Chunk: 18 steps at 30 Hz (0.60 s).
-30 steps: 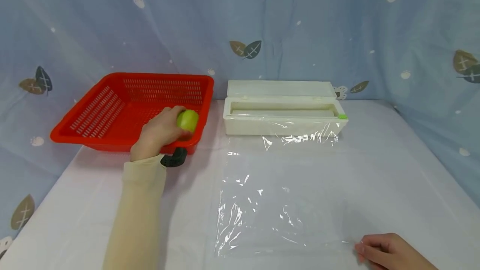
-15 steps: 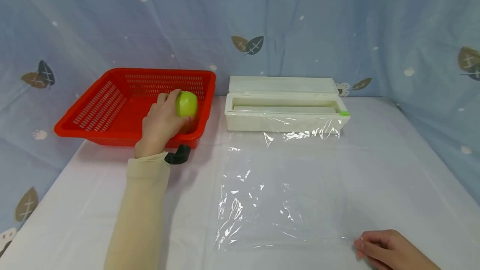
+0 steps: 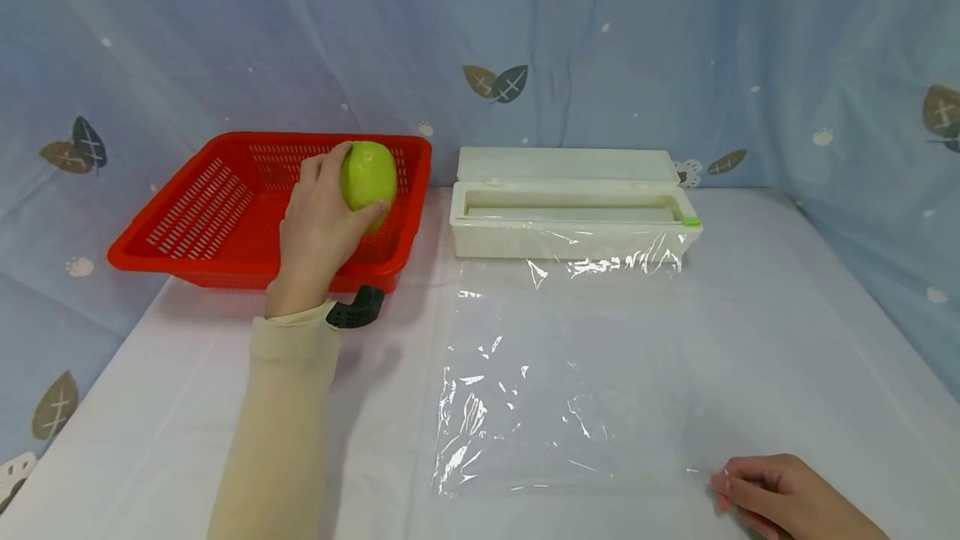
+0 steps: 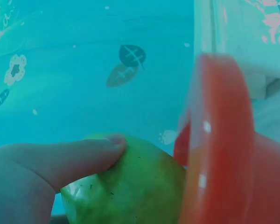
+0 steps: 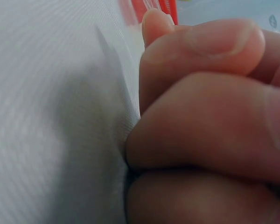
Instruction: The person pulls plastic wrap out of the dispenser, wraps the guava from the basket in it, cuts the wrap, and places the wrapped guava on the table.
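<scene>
In the head view my left hand (image 3: 315, 227) grips a green apple (image 3: 369, 177) above the right side of a red plastic basket (image 3: 157, 252). The left wrist view shows the thumb (image 4: 91, 154) lying across the apple, with the basket's blurred rim close beside it. At the front right, my right hand (image 3: 787, 497) rests low over the table, its curled fingertips pinching the corner of a clear sheet of cling film (image 3: 540, 390). That sheet stretches forward from a white film dispenser box (image 3: 570, 240) with its lid raised.
A white cloth covers the table (image 3: 810, 340). Behind it hangs a blue curtain (image 3: 637, 40) with leaf prints, close to the basket and the box. A green slider (image 3: 691, 222) sits at the box's right front edge.
My left hand has lifted the apple up from inside the basket to above its rim level. The right hand stays at the film's corner, and the view has tilted slightly.
</scene>
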Each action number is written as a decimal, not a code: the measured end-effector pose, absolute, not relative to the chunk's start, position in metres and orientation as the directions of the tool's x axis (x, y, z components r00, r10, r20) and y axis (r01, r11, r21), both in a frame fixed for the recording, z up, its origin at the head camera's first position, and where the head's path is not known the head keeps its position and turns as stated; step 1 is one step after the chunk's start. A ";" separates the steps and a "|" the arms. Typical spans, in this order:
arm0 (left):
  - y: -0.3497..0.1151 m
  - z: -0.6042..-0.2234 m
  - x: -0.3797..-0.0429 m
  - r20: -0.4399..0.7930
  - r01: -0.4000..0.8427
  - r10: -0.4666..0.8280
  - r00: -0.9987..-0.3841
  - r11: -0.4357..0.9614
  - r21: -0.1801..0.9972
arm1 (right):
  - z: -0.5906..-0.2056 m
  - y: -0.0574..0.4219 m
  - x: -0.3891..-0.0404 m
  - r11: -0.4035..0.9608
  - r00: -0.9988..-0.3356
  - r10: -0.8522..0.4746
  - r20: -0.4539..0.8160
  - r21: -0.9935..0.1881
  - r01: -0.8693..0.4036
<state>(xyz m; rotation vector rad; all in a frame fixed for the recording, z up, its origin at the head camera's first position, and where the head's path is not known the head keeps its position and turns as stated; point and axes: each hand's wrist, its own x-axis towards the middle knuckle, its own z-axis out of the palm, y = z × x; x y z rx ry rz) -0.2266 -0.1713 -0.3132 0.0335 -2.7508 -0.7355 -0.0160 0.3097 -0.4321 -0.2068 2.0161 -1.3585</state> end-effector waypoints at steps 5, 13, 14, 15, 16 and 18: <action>-0.169 -0.310 -0.225 0.314 0.094 -0.083 -0.946 0.855 0.510 | -0.430 0.308 -0.016 0.465 -0.754 -0.469 -0.460 -0.854 0.233; -0.162 -0.305 -0.223 0.379 0.151 -0.073 -0.923 0.835 0.529 | -0.430 0.309 -0.017 0.479 -0.759 -0.464 -0.457 -0.850 0.219; -0.160 -0.304 -0.222 0.386 0.165 -0.068 -0.920 0.826 0.539 | -0.430 0.309 -0.017 0.481 -0.760 -0.463 -0.457 -0.849 0.217; -0.157 -0.303 -0.222 0.395 0.182 -0.061 -0.917 0.815 0.550 | -0.431 0.309 -0.016 0.485 -0.760 -0.460 -0.459 -0.847 0.218; -0.154 -0.302 -0.221 0.405 0.203 -0.053 -0.913 0.802 0.561 | -0.431 0.309 -0.016 0.486 -0.760 -0.461 -0.458 -0.847 0.216; -0.147 -0.301 -0.220 0.431 0.249 -0.030 -0.902 0.779 0.576 | -0.431 0.309 -0.016 0.482 -0.759 -0.464 -0.457 -0.849 0.216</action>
